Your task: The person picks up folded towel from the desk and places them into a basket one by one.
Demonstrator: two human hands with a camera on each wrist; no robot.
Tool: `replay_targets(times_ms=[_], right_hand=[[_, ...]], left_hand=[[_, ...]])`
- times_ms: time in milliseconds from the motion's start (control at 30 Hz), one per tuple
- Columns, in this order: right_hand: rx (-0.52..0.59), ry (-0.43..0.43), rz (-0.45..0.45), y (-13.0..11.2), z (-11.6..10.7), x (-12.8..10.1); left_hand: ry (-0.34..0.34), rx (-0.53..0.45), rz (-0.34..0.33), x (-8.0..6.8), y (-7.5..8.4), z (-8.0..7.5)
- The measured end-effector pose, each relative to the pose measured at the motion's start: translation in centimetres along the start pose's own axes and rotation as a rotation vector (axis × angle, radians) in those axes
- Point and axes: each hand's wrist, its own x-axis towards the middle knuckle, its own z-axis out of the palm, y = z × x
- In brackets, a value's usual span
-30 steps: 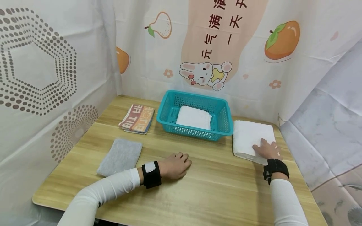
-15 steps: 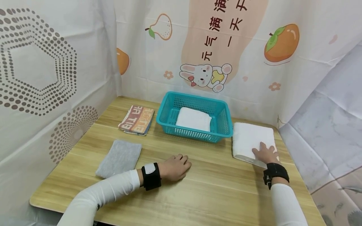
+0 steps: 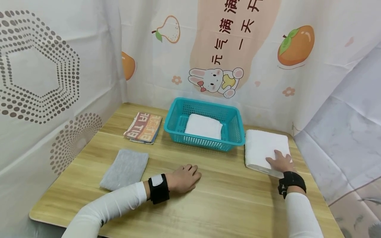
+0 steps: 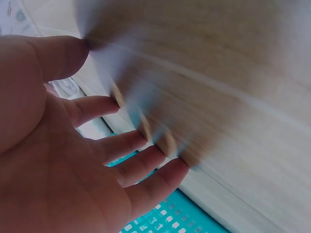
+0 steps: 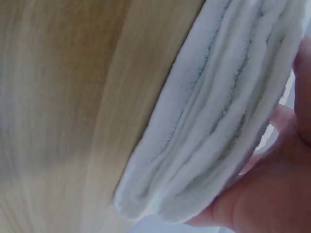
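My right hand (image 3: 281,162) lies on the near right part of a thick folded white towel (image 3: 265,147) at the table's right side. Its fingers are straight on top. In the right wrist view the stacked folds of the towel (image 5: 218,111) show edge-on, with the right hand (image 5: 277,204) over them and the thumb against the near edge. My left hand (image 3: 183,178) rests on the bare wood at the table's middle and holds nothing. In the left wrist view the left hand's (image 4: 73,160) fingertips touch the table.
A teal plastic basket (image 3: 205,142) at the back centre holds a smaller folded white towel (image 3: 203,126). A patterned folded cloth (image 3: 143,127) lies to its left and a grey folded cloth (image 3: 125,169) nearer me. Printed curtains close three sides of the wooden table (image 3: 232,198).
Both hands stay where they were. Only the head view has drifted slightly.
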Motion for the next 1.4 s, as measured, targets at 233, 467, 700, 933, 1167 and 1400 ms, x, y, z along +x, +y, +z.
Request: replay_targets(times_ms=[233, 467, 700, 933, 1167, 1400], right_hand=[[-0.001, -0.008, -0.034, 0.3, -0.6, 0.2], [0.018, -0.030, -0.029, 0.8, -0.8, -0.3], [0.012, -0.032, -0.050, 1.0, -0.7, -0.4], [0.018, -0.036, -0.048, 1.2, -0.5, -0.1], [0.022, -0.036, -0.030, 1.3, -0.5, 0.0], [0.026, -0.027, -0.027, 1.2, -0.6, -0.4]], left_hand=[[0.007, 0.007, 0.009, -0.2, -0.2, -0.7], [0.008, -0.012, 0.025, -0.4, 0.0, -0.7], [0.019, -0.014, 0.030, -0.4, 0.0, -0.6], [0.009, 0.009, 0.015, -0.2, 0.0, -0.5], [-0.001, -0.017, 0.000, -0.1, 0.1, -0.2], [0.018, -0.006, 0.008, -0.1, 0.2, -0.3]])
